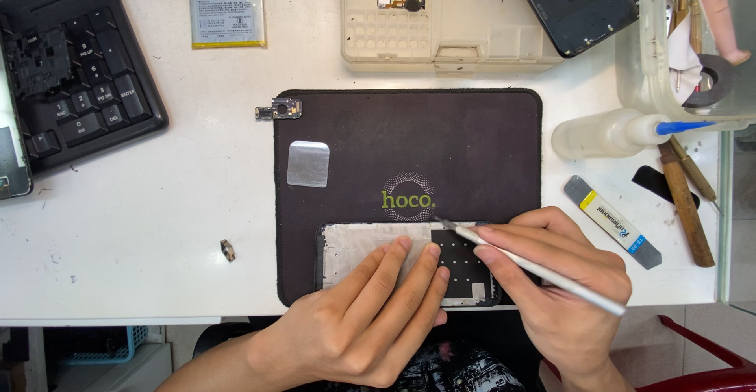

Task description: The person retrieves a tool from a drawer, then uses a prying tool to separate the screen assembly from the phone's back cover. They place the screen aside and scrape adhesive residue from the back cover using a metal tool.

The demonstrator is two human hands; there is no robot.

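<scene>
left hand (370, 313) flat, pinning phone frame (409, 262) on dark mat (472, 148) | right hand (563, 278) pinches tweezers (528, 266) | white battery (227, 6) above-left of mat | beige parts tray (441, 18) above mat, holds screws

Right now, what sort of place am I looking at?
Probably a phone repair bench: an opened phone frame lies on a dark work mat, with a loose battery and a screw sorting tray nearby.
</scene>
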